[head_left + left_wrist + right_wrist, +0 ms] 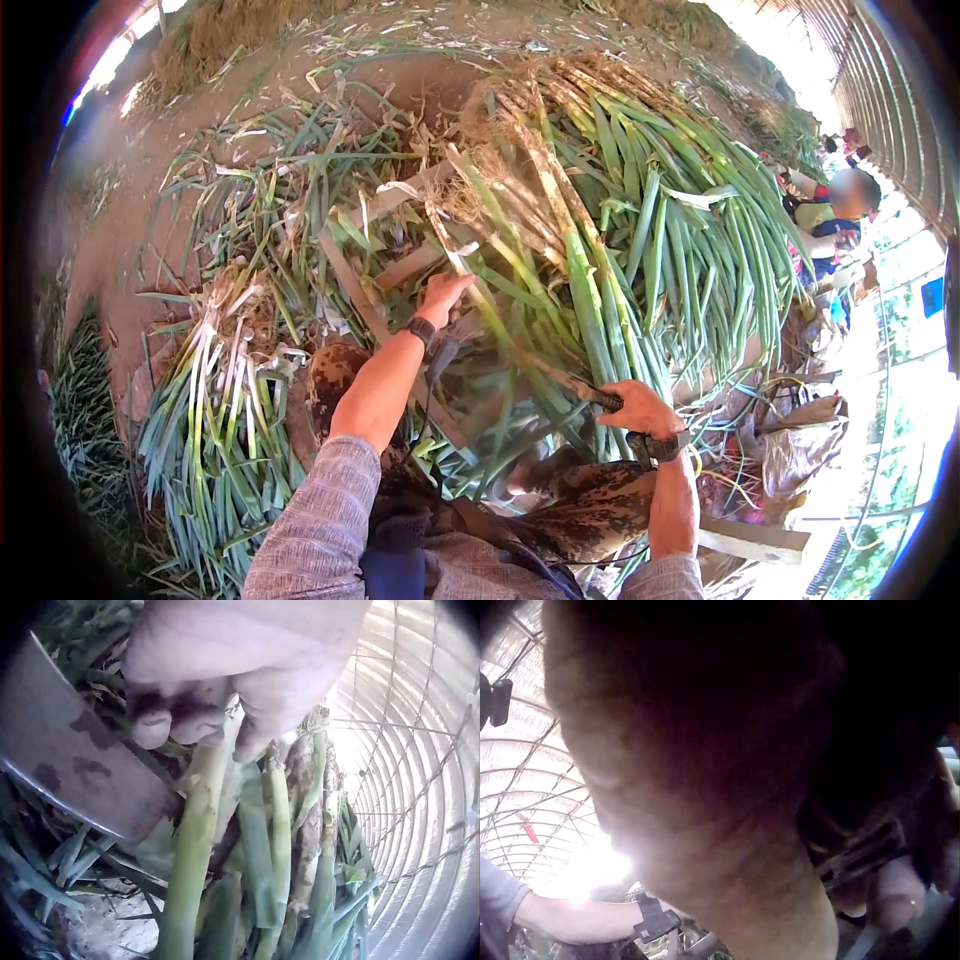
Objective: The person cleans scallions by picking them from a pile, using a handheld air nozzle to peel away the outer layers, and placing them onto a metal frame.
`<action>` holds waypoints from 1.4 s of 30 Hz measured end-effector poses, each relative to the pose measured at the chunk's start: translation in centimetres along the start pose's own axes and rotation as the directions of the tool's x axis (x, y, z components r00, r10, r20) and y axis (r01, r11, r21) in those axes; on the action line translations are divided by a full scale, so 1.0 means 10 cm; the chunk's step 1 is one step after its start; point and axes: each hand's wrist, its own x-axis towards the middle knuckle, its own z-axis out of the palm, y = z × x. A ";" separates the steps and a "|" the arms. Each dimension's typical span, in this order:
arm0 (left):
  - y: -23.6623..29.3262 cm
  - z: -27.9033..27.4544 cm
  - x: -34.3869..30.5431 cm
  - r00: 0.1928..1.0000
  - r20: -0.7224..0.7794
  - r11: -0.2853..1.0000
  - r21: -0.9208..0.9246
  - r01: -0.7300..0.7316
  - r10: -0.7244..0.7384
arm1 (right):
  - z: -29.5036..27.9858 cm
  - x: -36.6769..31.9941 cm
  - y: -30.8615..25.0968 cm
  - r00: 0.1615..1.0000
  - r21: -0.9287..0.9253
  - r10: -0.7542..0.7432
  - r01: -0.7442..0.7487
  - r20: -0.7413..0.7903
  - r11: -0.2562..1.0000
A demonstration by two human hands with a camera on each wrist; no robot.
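My left hand (445, 295) grips the pale stem of a long green onion (488, 312). In the left wrist view its curled fingers (199, 724) close round the stem's upper part, and the green stalk runs downward. My right hand (642, 410) holds a knife by its dark handle (604, 400). The knife's blade (560, 376) points up and left, across the held onion's lower length in the head view. In the left wrist view the broad, stained blade (82, 750) shows left of the stalk. The right wrist view is mostly filled by the dark, close right hand (705, 787).
A large heap of green onions (690, 230) lies ahead to the right, roots away from me. Cleaned onions (215, 400) are bundled at left. Loose trimmed leaves (300, 180) litter the ground. Wooden boards (355, 285) stand by the left hand. Another person (835, 225) is at far right.
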 end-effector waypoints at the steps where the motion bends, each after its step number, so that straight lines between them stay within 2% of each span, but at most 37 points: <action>1: 0.02 0.01 0.00 1.000 0.012 0.996 0.085 -0.026 0.025 | 0.03 -0.02 0.05 0.996 -0.008 -0.042 0.042 -0.085 0.999; 2: 0.05 0.03 -0.01 0.998 0.029 0.984 0.170 -0.055 0.050 | 0.05 -0.03 0.10 0.982 -0.019 -0.084 0.082 -0.170 0.996; 3: 0.10 0.04 -0.02 0.997 -0.005 0.995 0.071 0.075 -0.075 | 0.05 -0.04 0.12 0.982 -0.019 -0.080 0.078 -0.171 0.997; 4: 0.14 0.07 -0.06 0.997 -0.002 0.995 0.070 0.075 -0.075 | 0.04 -0.05 0.14 0.986 0.027 -0.067 0.072 -0.151 0.997; 6: 0.30 0.12 -0.15 0.977 0.064 0.962 -0.198 -0.189 0.205 | 0.01 -0.04 0.15 0.988 0.075 -0.060 0.071 -0.140 0.995; 7: 0.40 0.08 -0.19 0.970 0.131 0.951 -0.261 -0.167 0.206 | 0.01 -0.04 0.14 0.994 0.077 -0.056 0.063 -0.090 0.995; 8: 0.46 0.00 -0.15 0.945 0.240 0.952 -0.265 -0.155 0.221 | 0.03 -0.04 0.14 0.998 0.079 -0.052 0.055 -0.035 0.995; 9: 0.51 0.00 -0.16 0.955 0.197 0.951 -0.260 -0.169 0.223 | 0.06 -0.06 0.12 0.988 0.092 -0.106 0.116 -0.112 0.989; 10: 0.58 -0.01 -0.18 0.962 0.153 0.950 -0.253 -0.185 0.228 | 0.08 -0.05 0.09 0.987 0.096 -0.114 0.125 -0.114 0.988; 12: 0.70 -0.09 -0.16 0.954 0.174 0.945 -0.261 -0.196 0.245 | 0.10 -0.05 -0.02 0.974 -0.051 -0.090 0.081 -0.208 0.995; 13: 0.73 -0.14 -0.14 0.945 0.198 0.940 -0.277 -0.199 0.259 | 0.06 -0.05 -0.12 0.987 -0.076 -0.031 0.019 -0.155 0.997; 14: 0.76 -0.18 -0.14 0.945 0.203 0.943 -0.266 -0.198 0.256 | 0.10 -0.05 -0.12 0.987 -0.067 -0.031 0.020 -0.158 0.998; 16: 0.84 -0.25 -0.16 0.948 0.222 0.942 -0.298 -0.158 0.229 | 0.18 0.00 -0.10 0.938 -0.133 -0.191 0.158 -0.289 0.978; 20: 0.90 -0.29 -0.18 0.963 0.180 0.963 -0.219 -0.160 0.201 | 0.31 0.10 -0.07 0.916 -0.215 -0.263 0.203 -0.304 0.955; 22: 0.98 -0.28 -0.27 0.938 0.297 0.964 -0.246 -0.103 0.177 | 0.33 0.12 -0.12 0.905 -0.204 -0.254 0.193 -0.340 0.960; 24: 0.93 -0.21 -0.28 0.890 0.409 0.977 -0.144 -0.154 0.201 | 0.30 0.17 -0.17 0.892 -0.197 -0.252 0.189 -0.376 0.962; 26: 1.08 -0.07 -0.62 0.851 0.497 0.986 -0.085 -0.143 0.166 | 0.26 0.22 -0.20 0.810 -0.140 -0.278 0.240 -0.517 0.961; 28: 1.02 0.00 -0.69 0.826 0.531 0.982 -0.087 -0.167 0.188 | 0.19 0.28 -0.30 0.813 -0.137 -0.246 0.205 -0.527 0.969; 30: 0.91 0.10 -0.71 0.830 0.544 0.989 0.003 -0.146 0.121 | 0.21 0.42 -0.30 0.737 -0.178 -0.346 0.300 -0.580 0.937; 31: 0.90 0.14 -0.76 0.828 0.551 0.988 0.034 -0.152 0.108 | 0.20 0.43 -0.38 0.673 -0.199 -0.389 0.344 -0.629 0.917; 32: 0.89 0.18 -0.82 0.826 0.555 0.986 0.064 -0.156 0.094 | 0.17 0.45 -0.45 0.669 -0.203 -0.392 0.345 -0.632 0.916; 34: 0.92 0.28 -0.96 0.847 0.523 0.983 0.083 -0.166 0.099 | 0.06 0.45 -0.63 0.755 -0.115 -0.229 0.201 -0.615 0.973; 36: 0.96 0.31 -1.03 0.824 0.555 0.973 0.108 -0.207 0.114 | 0.04 0.46 -0.70 0.716 -0.098 -0.227 0.217 -0.660 0.971; 37: 0.95 0.31 -1.02 0.821 0.557 0.970 0.107 -0.219 0.124 | 0.05 0.50 -0.68 0.683 -0.121 -0.273 0.264 -0.678 0.957; 38: 0.95 0.30 -1.02 0.829 0.551 0.988 0.052 -0.143 0.091 | 0.07 0.55 -0.68 0.649 -0.142 -0.318 0.309 -0.691 0.940; 40: 0.93 0.28 -1.00 0.857 0.511 0.986 0.092 -0.142 0.076 | 0.04 0.59 -0.75 0.657 -0.128 -0.294 0.289 -0.695 0.949; 42: 0.95 0.26 -0.99 0.832 0.550 0.986 0.084 -0.146 0.076 | -0.02 0.59 -0.81 0.649 -0.150 -0.323 0.308 -0.689 0.939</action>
